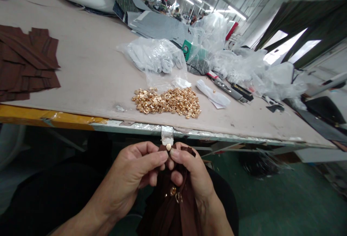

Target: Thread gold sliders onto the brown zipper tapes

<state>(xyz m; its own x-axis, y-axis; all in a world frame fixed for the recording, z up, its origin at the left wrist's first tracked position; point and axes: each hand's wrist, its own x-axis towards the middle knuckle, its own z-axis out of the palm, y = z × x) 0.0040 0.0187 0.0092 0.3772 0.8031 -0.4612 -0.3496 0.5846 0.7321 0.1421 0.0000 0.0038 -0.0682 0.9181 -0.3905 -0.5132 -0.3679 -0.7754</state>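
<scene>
Just below the table edge, both my hands pinch a dark brown fabric strip (187, 207) with a small gold metal piece (168, 147) at its top. My left hand (135, 171) has thumb and fingers closed on the strip's left side. My right hand (192, 174) grips the right side, its thumb close to the gold piece. More brown strips hang down under the right hand, with a few gold pieces (173, 191) among them. Straight ahead on the table lies a heap of gold metal pieces (168, 102).
Brown fabric strips (27, 62) are piled at the table's left. Behind the gold heap lies a clear plastic bag (159, 57). A white paper (213, 93), a grey cutter-like tool (227, 89) and crumpled plastic (244, 66) lie to the right. Grey sheets (159, 26) are farther back.
</scene>
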